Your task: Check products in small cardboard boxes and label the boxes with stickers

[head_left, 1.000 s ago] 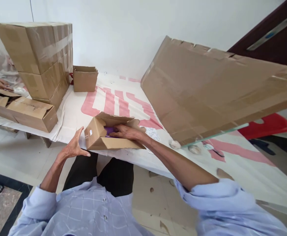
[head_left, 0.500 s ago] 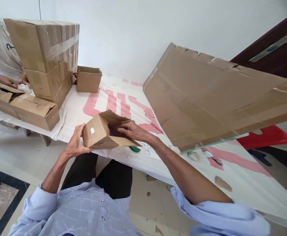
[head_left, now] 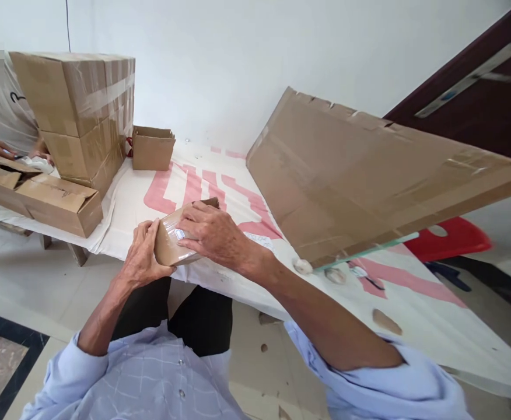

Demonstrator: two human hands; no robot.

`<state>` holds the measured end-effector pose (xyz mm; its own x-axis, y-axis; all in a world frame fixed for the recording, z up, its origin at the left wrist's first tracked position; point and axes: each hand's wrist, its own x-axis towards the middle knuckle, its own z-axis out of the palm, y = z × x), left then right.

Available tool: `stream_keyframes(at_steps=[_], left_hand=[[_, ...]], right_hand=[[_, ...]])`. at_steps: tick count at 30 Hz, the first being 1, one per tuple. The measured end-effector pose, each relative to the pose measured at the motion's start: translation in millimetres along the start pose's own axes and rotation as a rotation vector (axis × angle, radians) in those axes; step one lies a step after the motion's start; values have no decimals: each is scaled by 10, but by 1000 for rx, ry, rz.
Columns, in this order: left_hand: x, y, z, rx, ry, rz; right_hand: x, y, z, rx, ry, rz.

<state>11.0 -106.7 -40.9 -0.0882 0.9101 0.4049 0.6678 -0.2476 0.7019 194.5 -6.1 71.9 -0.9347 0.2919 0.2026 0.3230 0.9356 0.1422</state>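
Above the near table edge, a small cardboard box (head_left: 164,249) is tilted in my left hand (head_left: 144,255). My left fingers and thumb grip its left end. Over the box lies my right hand (head_left: 214,233), its fingers bent together against shiny clear plastic (head_left: 173,221) that covers part of the box's face. A small white label shows beside the right fingertips. The right hand hides the box's opening and whatever is inside.
Stacked taped cartons (head_left: 91,111) and a small open box (head_left: 153,149) stand at the back left. Long boxes (head_left: 58,204) lie before a co-worker's hands. A large cardboard sheet (head_left: 369,175) leans on the right, near a red stool (head_left: 461,239).
My right hand has come out of the box's open end and moved left over its face. Clear plastic now shows there. The open flaps are no longer in sight.
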Motion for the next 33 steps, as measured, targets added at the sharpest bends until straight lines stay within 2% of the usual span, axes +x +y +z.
stream_keyframes(at_steps=[12,20,23,27,30,33], left_hand=[[24,28,64,44,25,12],[32,35,68,48,20,22],[37,42,66,58,21,26],[32,67,49,82,9,18],[28,91,31,91,4,2],[28,74,9,85,0,-9]], right_hand=[[-7,-89,-29,-185,-40,47],[-63,-85,45,-179,-5,-41],[-65,-32,108,-96,88,-16],[-65,87,129,202,331,40],[-96,135,59,491,488,94],[-183,156,-45,709,575,183]])
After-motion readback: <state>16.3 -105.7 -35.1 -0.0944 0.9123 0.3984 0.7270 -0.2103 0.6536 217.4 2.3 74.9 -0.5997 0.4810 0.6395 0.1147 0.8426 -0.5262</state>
